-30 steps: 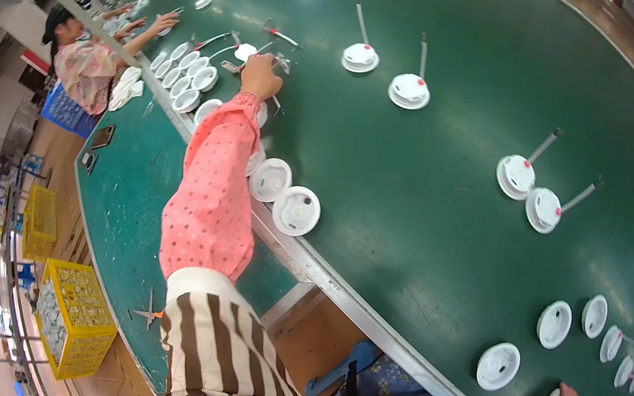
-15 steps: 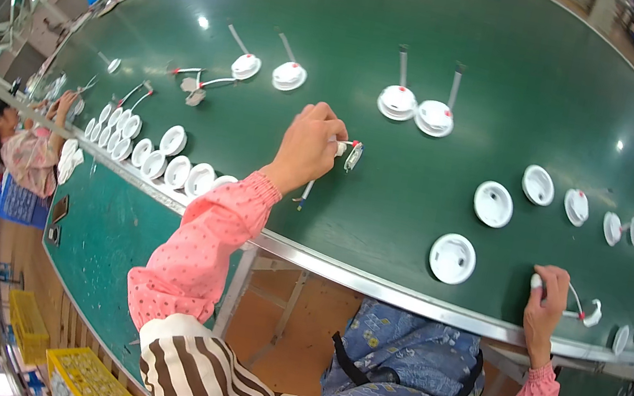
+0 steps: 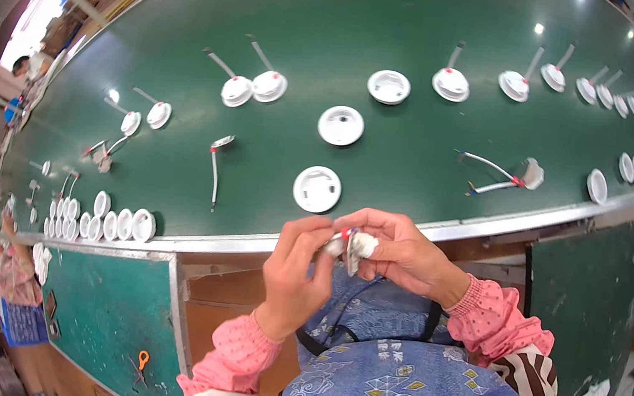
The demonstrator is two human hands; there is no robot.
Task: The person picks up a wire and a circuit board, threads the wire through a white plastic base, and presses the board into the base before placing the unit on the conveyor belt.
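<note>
In front of my body, just over the table's near edge, both hands meet. My right hand [image 3: 412,257] pinches a small disc-shaped piece [image 3: 352,257] with a white lump [image 3: 365,245] on it. My left hand [image 3: 300,267] is closed, its fingertips on a small whitish bit and short lead at the disc's left side; what exactly they grip is partly hidden. Beyond my hands lies a white round lamp housing [image 3: 317,190], with another housing [image 3: 341,126] farther back. A small metal-faced module with a white cable [image 3: 215,172] rests to the left.
White housings with grey strips [image 3: 450,84] are spread across the green table [image 3: 305,26]. To the right is a pale lump with white cables [image 3: 533,175]. Several housings line the near left edge [image 3: 144,225]. Orange-handled scissors [image 3: 143,360] lie on a lower green surface. Co-workers are at both sides.
My left hand has left the cabled module on the table and come to the right. My right hand has lifted from the table; both now meet at one piece. The view has shifted.
</note>
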